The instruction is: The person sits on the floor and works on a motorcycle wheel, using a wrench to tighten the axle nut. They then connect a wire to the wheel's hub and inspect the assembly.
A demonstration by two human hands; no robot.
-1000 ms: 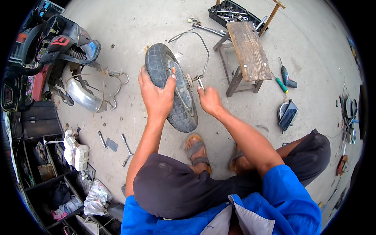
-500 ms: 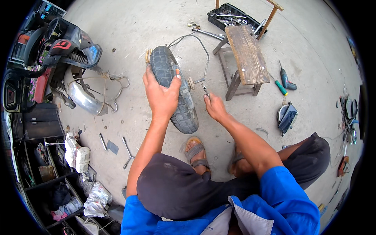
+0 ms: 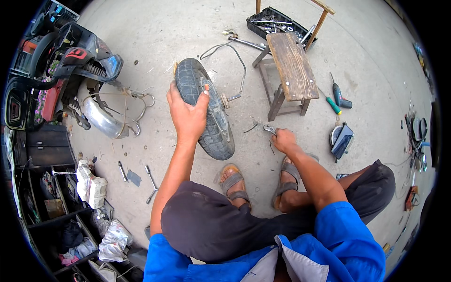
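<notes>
Drawn back from the axle, the right hand curls its fingers round a wrench, whose handle is mostly hidden. The left hand, fingers wide, grips the wheel ahead of the feet; bare floor separates it from the stool.

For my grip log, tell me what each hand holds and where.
Left hand: wheel, across the tire. Right hand: wrench, just behind its exposed head.
</notes>
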